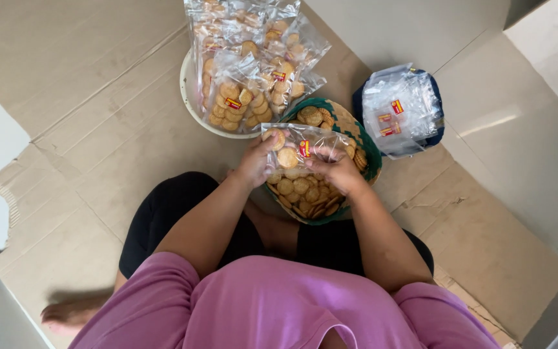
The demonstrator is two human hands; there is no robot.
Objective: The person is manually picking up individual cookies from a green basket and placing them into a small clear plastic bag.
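A clear bag (pixel 299 147) is gripped at both ends, left hand (pixel 256 165) at 9 o'clock, right hand (pixel 336 169) at 4, long axis crosswise above the basket (pixel 371 150) of biscuits (pixel 305 194).

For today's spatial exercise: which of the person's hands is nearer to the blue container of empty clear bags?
Right. The right hand grips the half-filled bag on the side toward the blue container; the left hand holds the bag's far side.

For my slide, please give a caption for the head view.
Both hands, left and right, hold a clear biscuit bag over a woven basket.
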